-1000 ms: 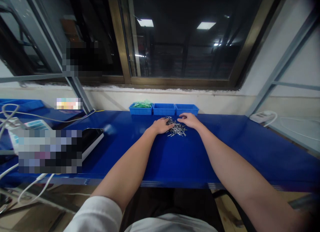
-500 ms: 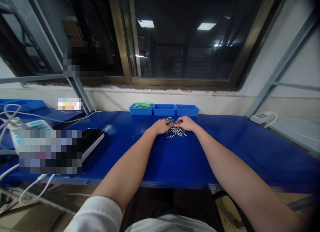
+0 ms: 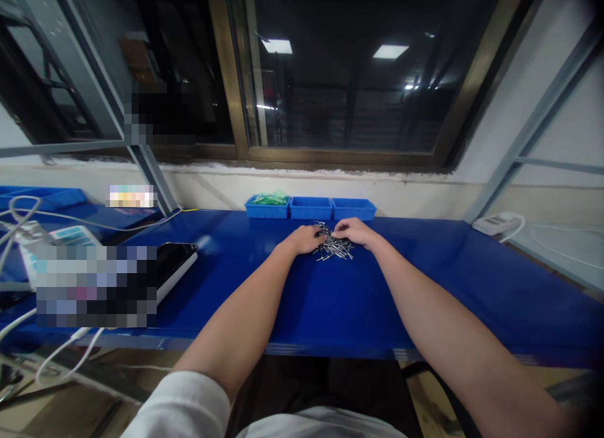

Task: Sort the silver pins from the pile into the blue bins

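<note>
Pins point(image 3: 338, 248) lie heaped on counter point(image 3: 325, 306) | left hand point(image 3: 306, 239) curls loosely over them | right hand point(image 3: 358, 233) nearly pinches | any hold unclear

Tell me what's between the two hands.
In the head view, a pile of thin metal pieces lies between the left hand and the right hand.

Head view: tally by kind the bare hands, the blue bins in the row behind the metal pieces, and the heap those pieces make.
Left hand and right hand: 2
Blue bins: 3
Heap of metal pieces: 1, single pieces too tangled to count
Total: 6
</note>
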